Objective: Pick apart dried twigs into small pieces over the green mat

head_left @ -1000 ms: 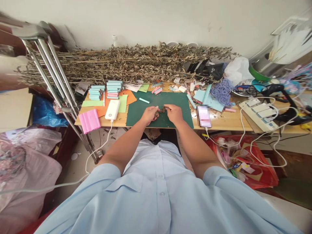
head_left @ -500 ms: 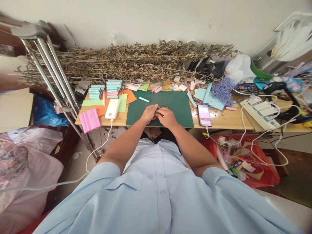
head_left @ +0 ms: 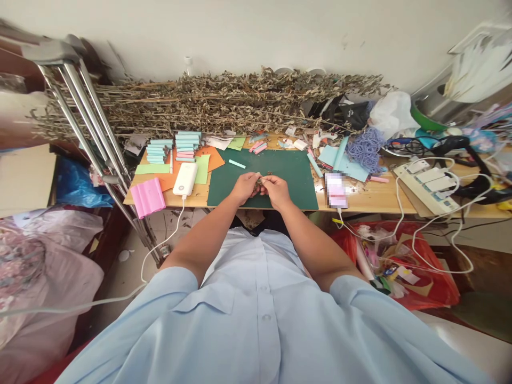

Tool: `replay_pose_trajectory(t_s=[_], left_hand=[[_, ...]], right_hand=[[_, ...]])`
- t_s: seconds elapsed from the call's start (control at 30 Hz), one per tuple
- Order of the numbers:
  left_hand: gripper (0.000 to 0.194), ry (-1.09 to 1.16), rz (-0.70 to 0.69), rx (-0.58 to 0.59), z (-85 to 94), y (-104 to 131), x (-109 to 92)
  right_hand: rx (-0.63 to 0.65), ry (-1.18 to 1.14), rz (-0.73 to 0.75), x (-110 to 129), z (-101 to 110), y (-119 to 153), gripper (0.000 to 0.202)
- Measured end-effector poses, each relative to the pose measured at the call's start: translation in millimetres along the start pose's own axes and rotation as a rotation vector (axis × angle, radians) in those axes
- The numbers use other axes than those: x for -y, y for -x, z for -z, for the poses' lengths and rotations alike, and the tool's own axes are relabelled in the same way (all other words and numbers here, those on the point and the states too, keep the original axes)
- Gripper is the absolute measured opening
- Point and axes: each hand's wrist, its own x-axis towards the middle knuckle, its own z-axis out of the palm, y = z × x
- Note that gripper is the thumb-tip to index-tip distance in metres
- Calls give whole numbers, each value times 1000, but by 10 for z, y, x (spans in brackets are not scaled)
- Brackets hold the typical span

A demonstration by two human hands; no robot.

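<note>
Over the green mat [head_left: 296, 181], my left hand [head_left: 245, 186] and my right hand [head_left: 277, 190] meet with fingers closed around a small clump of dried leaves [head_left: 258, 188]. My right fingertips pinch at the clump from the right, and the fingers partly hide it. A few leaf crumbs lie on the mat just beyond my fingers. Farther back on the mat rests a light-blue paper tube [head_left: 237, 164]. Long bundles of dried plant stalks [head_left: 224, 101] stretch along the wall behind.
Stacked blue tubes [head_left: 187, 141], a white power bank [head_left: 185, 179] and pink paper [head_left: 148, 198] are left of the mat. To the right are a phone [head_left: 336, 190], purple yarn [head_left: 366, 149] and a power strip [head_left: 426, 186]. A crutch [head_left: 86, 106] stands at the left.
My right hand has turned and lifted slightly, its fingers now pinching at the clump. More of the dried leaves shows between my hands. My left hand has barely moved.
</note>
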Motion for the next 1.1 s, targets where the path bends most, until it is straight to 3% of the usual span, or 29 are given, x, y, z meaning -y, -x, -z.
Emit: replay_pose_trajectory(t_s=[0.13, 0.27, 0.4, 0.53, 0.7, 0.9, 1.0, 1.1], left_hand=[[34, 44, 15, 6, 3, 16, -10], [32, 45, 54, 57, 0, 41, -30], [20, 27, 38, 38, -7, 61, -51], [17, 36, 37, 14, 3, 46, -29], [17, 60, 49, 73, 10, 24, 8], [19, 0, 6, 22, -12, 49, 12], [17, -10, -25, 35, 0, 52, 24], [17, -2, -28, 51, 13, 46, 34]], right_hand=[[-86, 14, 24, 9, 31, -37, 22], [-119, 310, 188, -2, 95, -25, 23], [-61, 634, 477, 26, 153, 45, 23], [37, 723, 573, 48, 206, 67, 21], [43, 726, 584, 52, 255, 34, 19], [-41, 731, 519, 57, 239, 14, 16], [-72, 623, 402, 24, 220, -19, 15], [-9, 416, 206, -7, 207, -52, 23]])
